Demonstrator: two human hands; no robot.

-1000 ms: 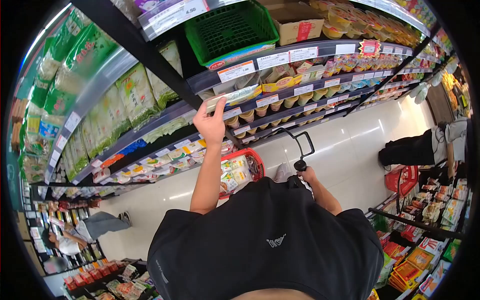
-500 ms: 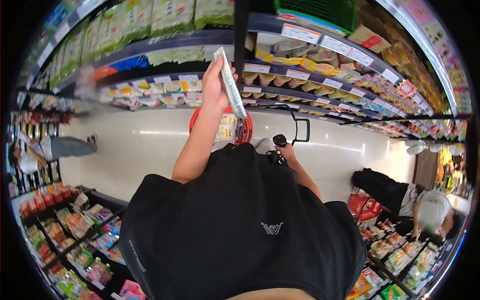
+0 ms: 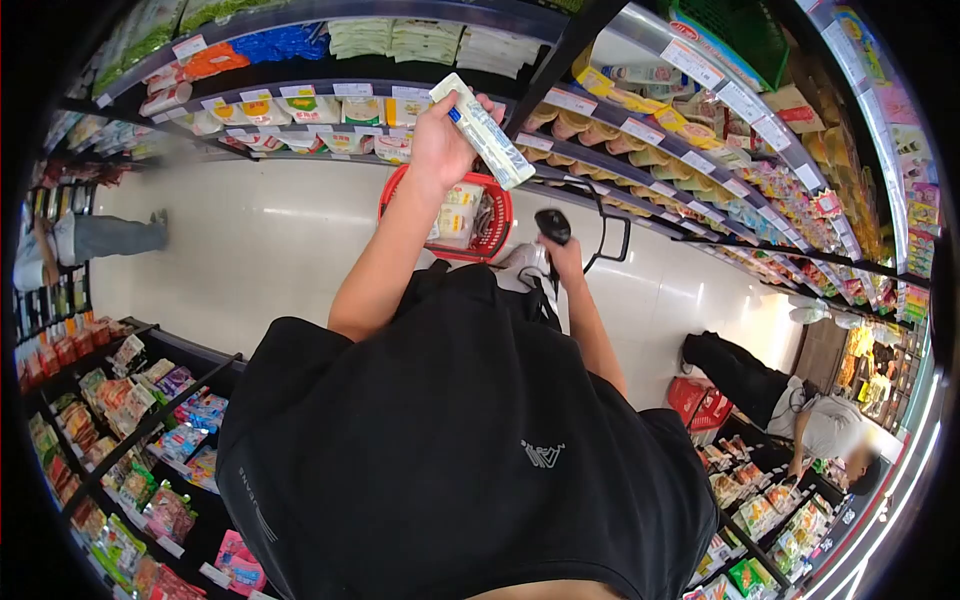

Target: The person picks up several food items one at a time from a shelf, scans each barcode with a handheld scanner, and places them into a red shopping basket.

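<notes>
My left hand (image 3: 441,145) is closed around a long, flat white packet (image 3: 488,137) with blue-green print. Its broad face is turned up, and it slants down to the right in front of the shelves. Just beyond my left forearm is a red shopping basket (image 3: 505,215) with white packages (image 3: 457,214) in it. My right hand (image 3: 566,258), lower and to the right, grips a black rounded handle-like object (image 3: 552,226); its exact kind I cannot tell. Beside that hand stands a black loop-shaped frame (image 3: 622,240).
Shelves ahead hold bagged goods (image 3: 310,108), folded white packets (image 3: 430,42) and cups (image 3: 600,133). Display bins (image 3: 150,440) flank me behind. One person (image 3: 120,235) stands at the left; another person (image 3: 830,425) leans over bins at the right, near a red basket (image 3: 697,402).
The packet has turned from nearly edge-on to show its printed face, and its lower end has swung right. My view has shifted, bringing more of the lower left shelves into sight.
</notes>
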